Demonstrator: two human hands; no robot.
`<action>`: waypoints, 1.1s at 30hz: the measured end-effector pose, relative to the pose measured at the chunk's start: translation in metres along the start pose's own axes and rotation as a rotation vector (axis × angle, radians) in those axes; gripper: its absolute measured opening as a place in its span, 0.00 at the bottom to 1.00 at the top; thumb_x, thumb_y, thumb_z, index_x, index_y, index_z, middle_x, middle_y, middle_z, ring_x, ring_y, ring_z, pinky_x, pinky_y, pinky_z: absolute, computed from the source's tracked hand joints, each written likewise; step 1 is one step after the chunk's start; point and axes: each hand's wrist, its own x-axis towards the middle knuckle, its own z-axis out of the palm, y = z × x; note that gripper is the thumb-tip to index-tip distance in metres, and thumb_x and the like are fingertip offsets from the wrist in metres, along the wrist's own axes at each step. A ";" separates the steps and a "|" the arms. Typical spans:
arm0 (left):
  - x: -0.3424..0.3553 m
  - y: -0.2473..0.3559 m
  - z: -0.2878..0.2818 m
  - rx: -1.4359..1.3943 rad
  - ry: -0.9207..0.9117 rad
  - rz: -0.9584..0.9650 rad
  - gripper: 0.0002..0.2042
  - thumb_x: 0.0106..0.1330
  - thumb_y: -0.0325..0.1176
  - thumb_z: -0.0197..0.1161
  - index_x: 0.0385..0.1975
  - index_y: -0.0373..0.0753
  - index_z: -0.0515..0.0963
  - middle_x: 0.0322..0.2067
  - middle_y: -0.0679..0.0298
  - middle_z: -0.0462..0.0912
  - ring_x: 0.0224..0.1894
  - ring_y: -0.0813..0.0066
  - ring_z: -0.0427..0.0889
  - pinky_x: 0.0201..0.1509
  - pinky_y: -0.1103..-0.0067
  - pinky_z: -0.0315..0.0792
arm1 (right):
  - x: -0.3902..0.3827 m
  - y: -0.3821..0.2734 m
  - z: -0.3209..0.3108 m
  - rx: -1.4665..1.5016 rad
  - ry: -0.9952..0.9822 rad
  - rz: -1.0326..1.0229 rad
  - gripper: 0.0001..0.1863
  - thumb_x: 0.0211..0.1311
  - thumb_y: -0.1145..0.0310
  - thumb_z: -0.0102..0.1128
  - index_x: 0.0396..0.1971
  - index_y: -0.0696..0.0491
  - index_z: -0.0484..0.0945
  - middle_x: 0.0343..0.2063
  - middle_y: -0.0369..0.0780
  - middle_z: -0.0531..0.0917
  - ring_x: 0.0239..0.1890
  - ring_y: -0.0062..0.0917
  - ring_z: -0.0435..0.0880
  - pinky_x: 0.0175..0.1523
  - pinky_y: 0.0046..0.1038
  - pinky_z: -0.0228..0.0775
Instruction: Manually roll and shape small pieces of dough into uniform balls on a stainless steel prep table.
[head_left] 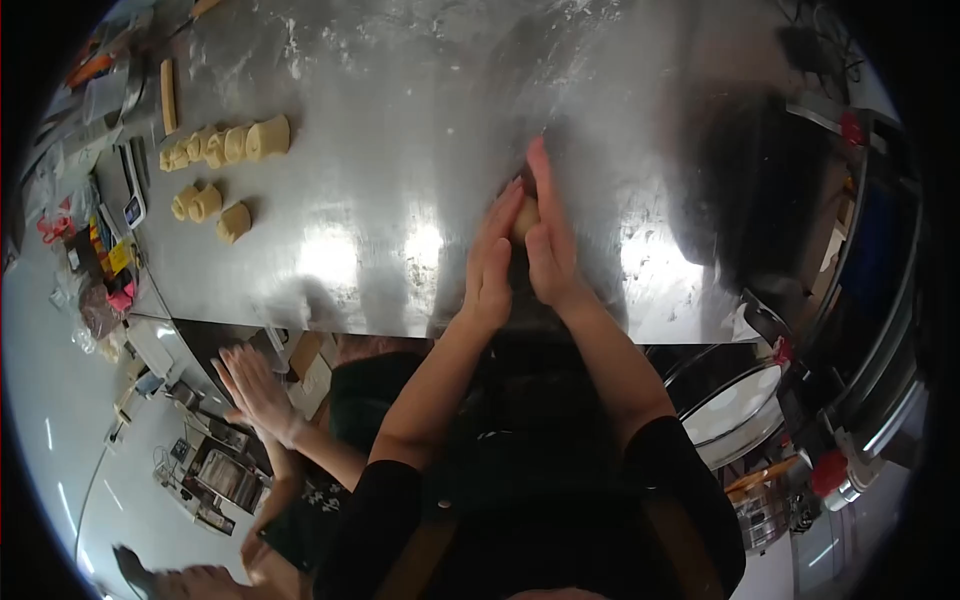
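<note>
Dough piece (524, 218), pale tan and mostly hidden, sits between the person's two hands near the front edge of the steel bench (380, 150). The left hand (488, 258) and the right hand (552, 240) are closed in on it from either side, palms facing, fingers long and nearly straight, so it is cupped rather than pinched. Whether its underside meets the metal cannot be told, since the hands cover it.

It should handle as something light and soft, small enough to vanish between two palms, and likely to give under pressure and keep any dent. Broad contact along both flanks looks the right hold; fingertips dug in would probably mark or tear it. Its visible top looks smooth, so it may be slightly tacky, or slide a little where floured; the white flour smears (292, 40) toward the far side of the bench suggest dusting is at hand.

Over to the left lie more cut dough pieces (268, 138), a close-set row with three others nearer the person. These look thick and blunt-ended, some with creased sides; they would best be lifted around the sides, gently, as neighbours in the row seem to touch and could cling. A co-worker's hands (258, 392) are raised beyond the bench's front edge, well apart from the dough.
</note>
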 end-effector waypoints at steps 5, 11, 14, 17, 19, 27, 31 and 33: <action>-0.005 0.023 -0.002 0.146 -0.008 0.039 0.27 0.70 0.45 0.34 0.59 0.30 0.63 0.63 0.47 0.60 0.67 0.51 0.56 0.69 0.65 0.48 | -0.012 -0.011 -0.004 -0.039 -0.004 -0.040 0.39 0.68 0.50 0.36 0.65 0.67 0.44 0.67 0.54 0.49 0.69 0.43 0.51 0.69 0.36 0.42; 0.016 0.011 -0.007 0.164 -0.083 0.129 0.25 0.70 0.42 0.35 0.56 0.29 0.68 0.60 0.48 0.66 0.65 0.51 0.59 0.68 0.65 0.50 | -0.021 -0.003 -0.005 -0.065 0.000 -0.046 0.39 0.68 0.50 0.36 0.65 0.68 0.45 0.67 0.54 0.49 0.69 0.43 0.50 0.69 0.37 0.42; 0.012 0.009 -0.005 0.164 -0.082 0.135 0.27 0.70 0.43 0.34 0.59 0.28 0.64 0.61 0.50 0.64 0.66 0.59 0.58 0.69 0.69 0.50 | -0.018 -0.004 -0.007 -0.068 -0.045 -0.062 0.39 0.69 0.49 0.36 0.65 0.68 0.45 0.67 0.54 0.49 0.69 0.42 0.49 0.69 0.37 0.41; 0.009 0.012 -0.004 0.103 -0.007 0.074 0.26 0.70 0.42 0.34 0.59 0.28 0.64 0.61 0.51 0.64 0.66 0.60 0.58 0.69 0.70 0.50 | -0.019 -0.003 -0.008 -0.073 -0.062 -0.067 0.38 0.69 0.50 0.36 0.65 0.67 0.44 0.67 0.53 0.49 0.70 0.41 0.48 0.70 0.36 0.40; 0.008 0.009 -0.004 0.007 0.083 0.083 0.24 0.70 0.40 0.36 0.57 0.28 0.66 0.61 0.48 0.65 0.66 0.54 0.59 0.69 0.68 0.49 | -0.019 -0.008 -0.008 0.010 -0.066 -0.033 0.36 0.70 0.52 0.35 0.65 0.66 0.44 0.67 0.52 0.49 0.70 0.40 0.47 0.70 0.35 0.39; -0.072 0.055 -0.042 0.170 0.404 0.116 0.21 0.67 0.32 0.43 0.57 0.30 0.66 0.59 0.52 0.67 0.63 0.61 0.62 0.67 0.70 0.51 | -0.065 -0.071 -0.068 -0.565 -0.110 -0.090 0.14 0.53 0.77 0.60 0.41 0.57 0.77 0.52 0.48 0.72 0.56 0.36 0.70 0.60 0.34 0.59; -0.143 0.057 -0.061 0.272 0.485 -0.080 0.14 0.54 0.22 0.55 0.41 0.36 0.77 0.53 0.53 0.72 0.59 0.58 0.67 0.62 0.70 0.58 | -0.123 -0.121 -0.091 -0.739 -0.380 0.135 0.05 0.44 0.76 0.63 0.22 0.52 0.78 0.32 0.39 0.75 0.39 0.34 0.74 0.45 0.33 0.63; -0.171 0.068 -0.067 0.408 0.428 -0.094 0.11 0.52 0.22 0.57 0.36 0.37 0.78 0.50 0.53 0.73 0.57 0.57 0.68 0.61 0.69 0.60 | -0.139 -0.138 -0.093 -0.723 -0.478 0.151 0.05 0.43 0.75 0.64 0.22 0.51 0.78 0.30 0.38 0.74 0.37 0.33 0.73 0.44 0.33 0.62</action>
